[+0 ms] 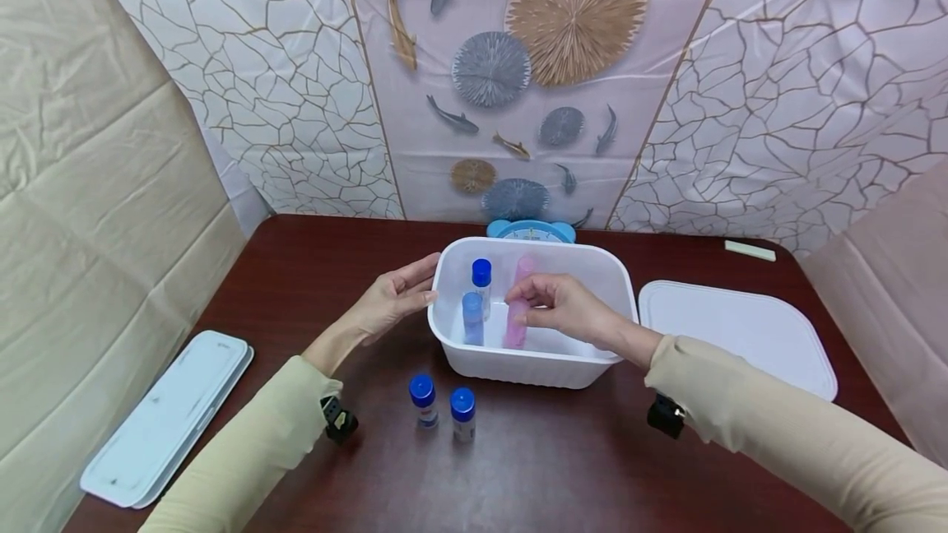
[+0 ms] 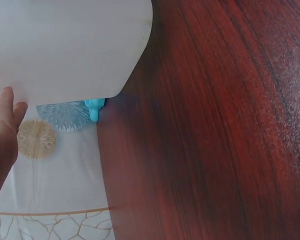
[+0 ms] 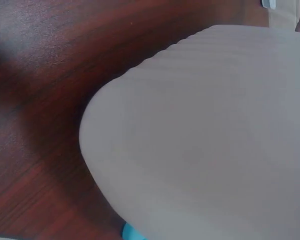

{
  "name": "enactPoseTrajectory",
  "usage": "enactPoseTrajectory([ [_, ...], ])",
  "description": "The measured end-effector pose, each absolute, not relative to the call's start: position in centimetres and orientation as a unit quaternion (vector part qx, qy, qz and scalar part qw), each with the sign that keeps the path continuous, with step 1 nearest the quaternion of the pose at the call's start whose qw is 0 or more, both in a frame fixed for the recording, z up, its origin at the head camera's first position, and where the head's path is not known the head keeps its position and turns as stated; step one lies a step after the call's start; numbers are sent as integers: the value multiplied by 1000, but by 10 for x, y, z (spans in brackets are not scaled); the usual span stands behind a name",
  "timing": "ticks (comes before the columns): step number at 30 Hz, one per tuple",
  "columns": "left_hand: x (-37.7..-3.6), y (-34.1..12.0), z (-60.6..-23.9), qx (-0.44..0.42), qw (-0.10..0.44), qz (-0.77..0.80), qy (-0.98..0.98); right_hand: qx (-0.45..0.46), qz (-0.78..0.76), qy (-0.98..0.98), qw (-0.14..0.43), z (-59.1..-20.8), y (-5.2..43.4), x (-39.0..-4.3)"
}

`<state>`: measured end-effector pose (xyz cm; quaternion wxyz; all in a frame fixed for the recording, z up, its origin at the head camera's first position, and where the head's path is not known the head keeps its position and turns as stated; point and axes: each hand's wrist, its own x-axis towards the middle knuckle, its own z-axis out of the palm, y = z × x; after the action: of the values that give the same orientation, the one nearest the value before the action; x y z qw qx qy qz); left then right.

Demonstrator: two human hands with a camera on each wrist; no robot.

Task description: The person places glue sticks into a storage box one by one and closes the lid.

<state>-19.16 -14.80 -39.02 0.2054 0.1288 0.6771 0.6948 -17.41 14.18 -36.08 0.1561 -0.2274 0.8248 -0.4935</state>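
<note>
Pink bottle (image 1: 516,312) pinched by right hand (image 1: 564,308) inside white tub (image 1: 535,367).

Left grip (image 1: 392,299) flat-fingered; right grip (image 1: 557,308) curled, pinching.

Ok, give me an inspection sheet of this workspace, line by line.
Surface: dark red wooden table.
Job's things: white tub holding a pink bottle and two blue bottles; two blue-capped bottles stand in front of it.
Clutter: white lid right of the tub, flat white case at left, blue clock behind, small bar at far right.
Grips: left hand rests on the tub's side; right hand pinches the pink bottle.
Cables: nothing seen.
Surroundings: patterned backdrop.
</note>
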Motion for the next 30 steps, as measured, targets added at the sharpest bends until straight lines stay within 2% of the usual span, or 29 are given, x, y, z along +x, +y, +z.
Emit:
enactPoseTrajectory([
  [15, -191, -147, -392, 132, 209, 699, 671, -230, -497, 815, 188, -361, 149, -171],
  [19, -191, -148, -392, 135, 209, 695, 674, -233, -518, 810, 145, -348, 148, -161],
  [24, -191, -148, -390, 130, 207, 693, 678, -265, -587, 761, 82, -330, 134, -130],
  [27, -192, -147, -391, 131, 203, 695, 677, -294, -622, 718, 104, -333, 121, -111],
  [30, -192, -147, -392, 140, 201, 694, 677, -305, -652, 675, 158, -346, 110, -98],
])
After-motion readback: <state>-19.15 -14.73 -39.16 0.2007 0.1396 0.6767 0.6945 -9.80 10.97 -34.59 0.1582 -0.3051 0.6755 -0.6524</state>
